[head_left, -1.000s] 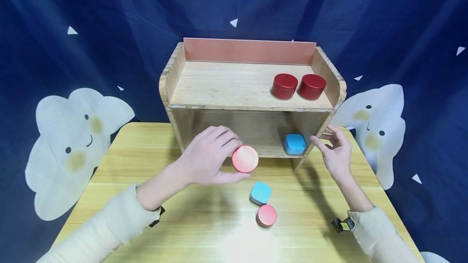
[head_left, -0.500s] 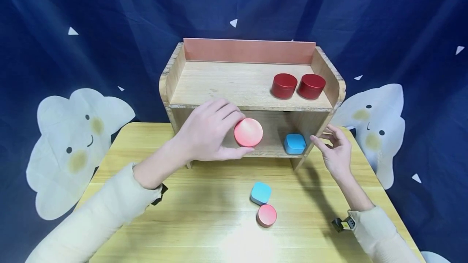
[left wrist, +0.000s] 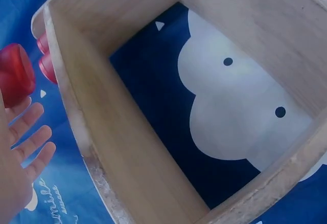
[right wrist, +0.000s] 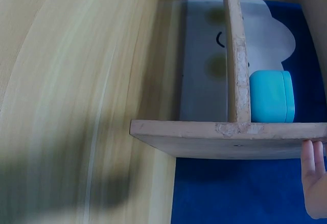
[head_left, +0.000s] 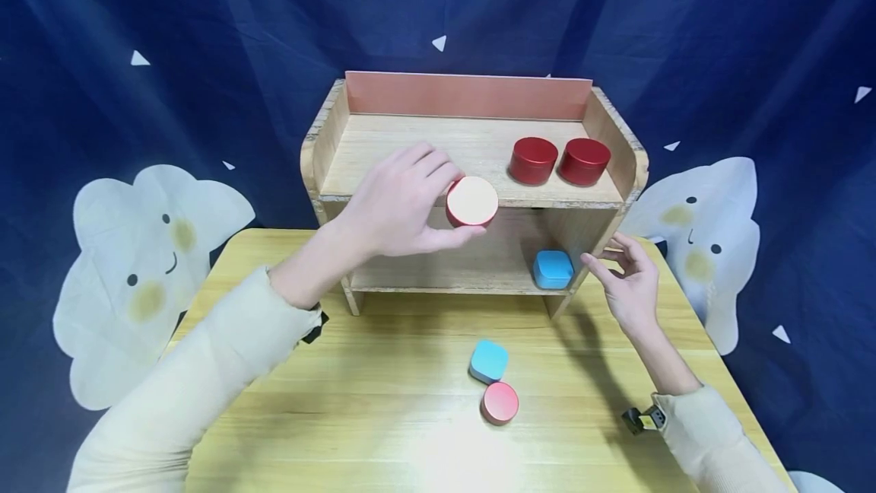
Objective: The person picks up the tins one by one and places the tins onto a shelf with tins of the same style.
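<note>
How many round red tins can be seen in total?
4: two dark red round tins on the wooden shelf's top board, one in the left hand, one pink-red on the yellow table. Others may be hidden.

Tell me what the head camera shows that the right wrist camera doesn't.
Only the head view shows the left hand holding a red round tin at the top shelf's front edge, two dark red tins on that shelf, and a blue tin and pink tin on the table. Only the right wrist view shows the shelf's underside close up. Both show the wooden shelf, the blue tin inside, and the right hand.
</note>
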`<action>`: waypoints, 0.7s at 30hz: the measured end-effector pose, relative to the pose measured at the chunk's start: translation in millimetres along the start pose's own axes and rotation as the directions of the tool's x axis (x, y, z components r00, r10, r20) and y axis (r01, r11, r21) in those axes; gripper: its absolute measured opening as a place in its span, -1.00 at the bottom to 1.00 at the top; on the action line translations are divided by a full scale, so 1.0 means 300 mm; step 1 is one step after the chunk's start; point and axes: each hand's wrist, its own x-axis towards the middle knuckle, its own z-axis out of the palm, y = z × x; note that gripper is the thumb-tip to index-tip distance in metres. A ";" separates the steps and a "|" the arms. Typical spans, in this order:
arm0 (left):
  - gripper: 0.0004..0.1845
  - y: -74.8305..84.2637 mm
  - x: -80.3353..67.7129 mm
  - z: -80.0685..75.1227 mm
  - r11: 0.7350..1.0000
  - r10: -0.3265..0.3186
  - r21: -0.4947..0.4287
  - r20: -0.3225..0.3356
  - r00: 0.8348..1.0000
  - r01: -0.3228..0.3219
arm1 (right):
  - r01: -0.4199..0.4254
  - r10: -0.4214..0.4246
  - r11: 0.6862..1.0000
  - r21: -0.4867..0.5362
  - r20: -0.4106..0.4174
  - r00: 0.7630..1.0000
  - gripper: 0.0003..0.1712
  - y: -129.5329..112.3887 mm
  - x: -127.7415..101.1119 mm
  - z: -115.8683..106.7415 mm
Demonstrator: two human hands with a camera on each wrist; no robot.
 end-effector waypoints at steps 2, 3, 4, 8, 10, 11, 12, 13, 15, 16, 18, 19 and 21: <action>-0.36 -0.013 0.012 0.008 1.000 -0.017 0.002 0.006 1.000 0.017 | -0.002 0.002 1.000 0.001 0.002 1.000 -0.41 0.000 0.000 -0.001; -0.35 -0.020 0.018 0.011 1.000 -0.026 0.005 0.011 1.000 0.026 | -0.002 0.002 1.000 0.001 0.002 1.000 -0.41 0.001 0.001 -0.001; -0.35 -0.027 0.023 0.014 0.999 -0.034 0.007 0.015 0.999 0.034 | -0.003 0.003 1.000 0.000 0.003 1.000 -0.41 0.001 0.001 -0.001; -0.35 -0.054 0.042 0.027 0.997 -0.077 0.033 0.046 0.996 0.075 | -0.007 0.007 1.000 0.008 0.001 1.000 -0.41 0.003 0.001 -0.001; -0.35 -0.066 0.051 0.032 0.994 -0.101 0.042 0.063 0.993 0.099 | -0.007 0.007 1.000 0.009 0.000 1.000 -0.41 0.003 0.002 -0.001; -0.35 -0.072 0.056 0.035 0.993 -0.116 0.044 0.076 0.990 0.113 | -0.007 0.007 1.000 0.011 -0.001 1.000 -0.41 0.003 0.002 0.000; -0.35 -0.077 0.061 0.038 0.991 -0.128 0.047 0.087 0.988 0.124 | -0.005 0.005 1.000 0.009 -0.002 1.000 -0.41 0.003 0.003 0.000; -0.35 -0.081 0.065 0.040 0.989 -0.142 0.045 0.099 0.985 0.138 | -0.004 0.004 1.000 0.009 -0.003 1.000 -0.41 0.003 0.003 0.000; -0.35 -0.088 0.074 0.046 0.987 -0.161 0.048 0.123 0.979 0.156 | 0.000 0.000 1.000 0.005 -0.002 1.000 -0.41 0.003 0.003 0.000; -0.36 -0.090 0.078 0.049 0.985 -0.168 0.051 0.132 0.977 0.162 | 0.000 0.000 1.000 0.006 -0.002 1.000 -0.41 0.002 0.003 -0.001; -0.35 -0.093 0.084 0.055 0.984 -0.174 0.061 0.147 0.974 0.167 | 0.001 -0.001 1.000 0.006 -0.002 1.000 -0.41 0.002 0.002 -0.001; -0.35 -0.093 0.087 0.058 0.984 -0.175 0.065 0.151 0.973 0.167 | 0.000 0.000 1.000 0.006 -0.001 1.000 -0.41 0.002 0.002 -0.001; -0.35 -0.094 0.092 0.063 0.984 -0.173 0.071 0.159 0.972 0.164 | -0.001 0.001 1.000 0.002 -0.001 1.000 -0.41 0.003 0.002 -0.001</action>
